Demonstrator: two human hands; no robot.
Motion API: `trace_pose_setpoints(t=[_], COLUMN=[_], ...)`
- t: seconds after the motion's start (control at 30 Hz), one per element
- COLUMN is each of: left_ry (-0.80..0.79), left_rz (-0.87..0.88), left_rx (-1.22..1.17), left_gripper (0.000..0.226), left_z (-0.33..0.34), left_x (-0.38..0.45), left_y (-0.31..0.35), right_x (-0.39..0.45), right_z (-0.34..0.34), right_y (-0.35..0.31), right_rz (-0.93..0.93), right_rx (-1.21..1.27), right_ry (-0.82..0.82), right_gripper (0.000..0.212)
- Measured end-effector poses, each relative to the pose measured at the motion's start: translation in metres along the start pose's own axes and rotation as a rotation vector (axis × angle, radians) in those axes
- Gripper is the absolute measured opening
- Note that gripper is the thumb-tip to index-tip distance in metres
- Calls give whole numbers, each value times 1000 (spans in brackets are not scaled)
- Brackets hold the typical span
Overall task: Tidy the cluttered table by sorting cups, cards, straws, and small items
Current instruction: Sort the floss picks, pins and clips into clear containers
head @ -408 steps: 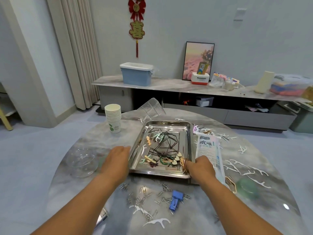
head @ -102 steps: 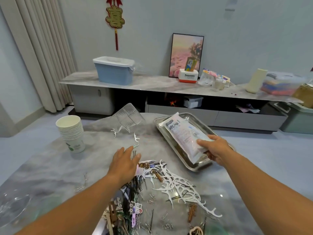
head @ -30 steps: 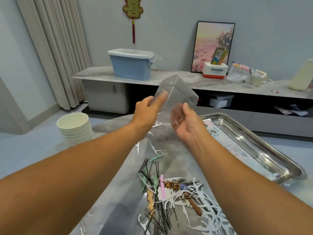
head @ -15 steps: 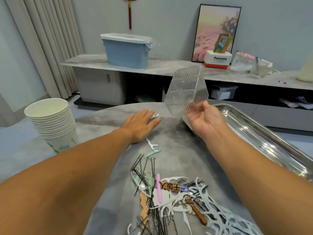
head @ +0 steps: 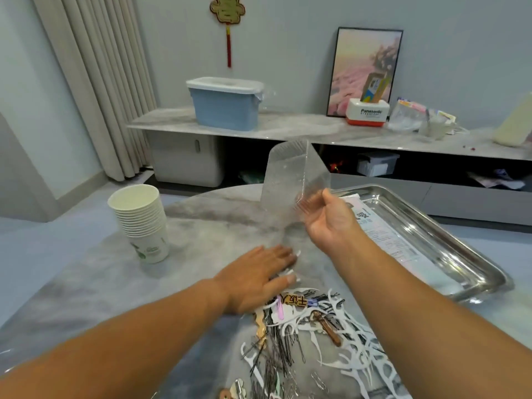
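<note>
Fingers of right hand blurred behind clear cup.

The fingertips of the right hand are blurred behind the clear plastic box; part of the heap of floss picks and hairpins is covered by the left hand, and its near end is cut off by the bottom edge; the packet in the metal tray is partly hidden by the right hand, and its small print cannot be read; both arms are cut off by the bottom edge.
</note>
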State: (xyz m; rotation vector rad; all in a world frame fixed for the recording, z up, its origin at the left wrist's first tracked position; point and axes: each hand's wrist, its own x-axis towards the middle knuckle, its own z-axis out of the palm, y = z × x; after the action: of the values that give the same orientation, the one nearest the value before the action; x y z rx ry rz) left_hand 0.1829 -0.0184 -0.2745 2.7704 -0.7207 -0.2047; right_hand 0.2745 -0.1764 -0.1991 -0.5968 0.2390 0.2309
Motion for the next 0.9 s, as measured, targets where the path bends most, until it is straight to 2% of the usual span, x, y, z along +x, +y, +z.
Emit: trace_pose_setpoints(t=[0.23,0.37,0.47,0.67,0.77,0.9], left_ry=[-91,-114,-87,-54,-68,-80], left_rz=[91,119,132,67,98,90], left_rx=[-32,-77,-139,-283,-216,-175], left_gripper=[66,67,69,80,79,79], left_z=[17,26,31,27,28,30], left_x=[-65,-83,-88,-88,-90,-91], left_y=[64,80,84,86,87,87], right_x=[-57,-78,-92,-85,-85,-77], right_z=[16,26,31,27,20,11], right_y=[17,41,62,78,76,80], right_rz=[9,-25,-11,-2,-10,-15], right_rx=[-117,-505,-771,-943,-1047,-1059], right_ry=[28,-35,-33,-8,-9,13], right_gripper=[30,31,19,22,16,21])
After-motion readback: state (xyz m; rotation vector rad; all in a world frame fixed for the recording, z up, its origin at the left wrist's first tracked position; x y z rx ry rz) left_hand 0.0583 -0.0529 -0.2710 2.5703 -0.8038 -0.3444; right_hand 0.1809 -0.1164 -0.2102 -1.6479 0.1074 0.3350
